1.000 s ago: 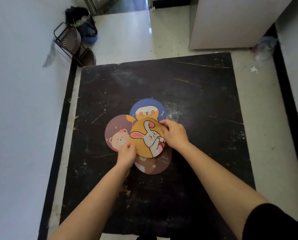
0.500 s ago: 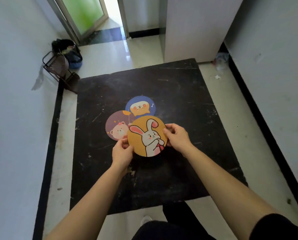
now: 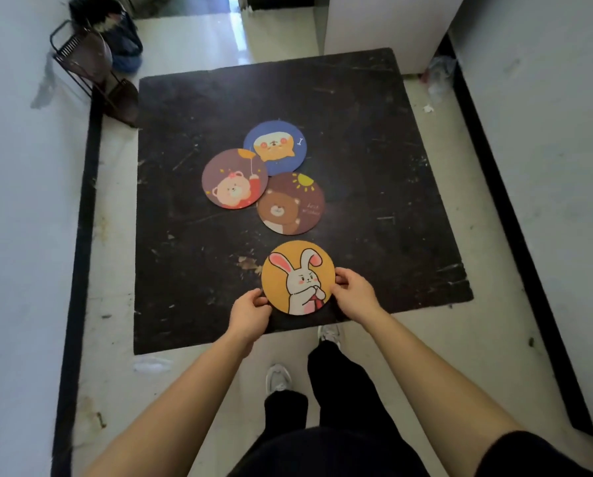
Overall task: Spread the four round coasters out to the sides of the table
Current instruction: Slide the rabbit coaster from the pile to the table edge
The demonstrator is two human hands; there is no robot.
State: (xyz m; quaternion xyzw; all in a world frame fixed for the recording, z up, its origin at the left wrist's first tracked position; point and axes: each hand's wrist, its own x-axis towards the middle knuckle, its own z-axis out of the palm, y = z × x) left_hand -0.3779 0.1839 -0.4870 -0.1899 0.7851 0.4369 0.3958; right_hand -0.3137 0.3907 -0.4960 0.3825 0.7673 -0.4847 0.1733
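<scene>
The orange rabbit coaster is near the front edge of the black table, pinched at its rim by both hands. My left hand grips its left edge and my right hand its right edge. Three other coasters sit clustered at the table's middle: a blue one at the back, a purple-brown one with a pink bear to its left overlapping it, and a brown bear one in front.
A dark wire rack and a blue bag stand off the table's far left corner. White walls close in on both sides, and a white cabinet stands behind. My legs and shoes are below the front edge.
Both hands have lifted the rabbit coaster off the cluster and carried it toward the front edge. The brown bear coaster beneath it now shows. The camera has pulled back.
</scene>
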